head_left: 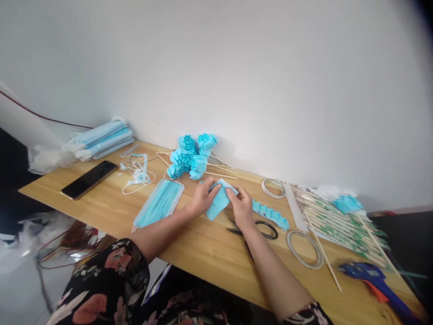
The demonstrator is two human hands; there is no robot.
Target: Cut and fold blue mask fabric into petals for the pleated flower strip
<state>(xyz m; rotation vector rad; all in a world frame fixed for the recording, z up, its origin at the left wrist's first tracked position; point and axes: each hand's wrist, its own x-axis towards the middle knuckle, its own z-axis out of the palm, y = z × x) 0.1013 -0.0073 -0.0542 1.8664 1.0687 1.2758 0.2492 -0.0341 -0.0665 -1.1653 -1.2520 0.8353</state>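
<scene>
A light-blue piece of mask fabric [218,204] hangs between my two hands above the middle of the table. My left hand [203,197] pinches its upper left edge, thumb on top. On the other side my right hand [241,203] grips the upper right edge between thumb and fingers. Under my right wrist lie black-handled scissors [269,230], partly covered by the forearm. A row of small blue petal pieces [270,214] rests just right of that hand. Left of my left hand is a flat stack of blue face masks [159,203].
Blue fabric flowers on sticks [189,155] lie against the wall. A mask pile [104,137], a phone [89,179] and cut scraps [138,171] occupy the left. Tape rolls [306,264], wooden sticks [341,225] and a blue glue gun [368,274] sit on the right.
</scene>
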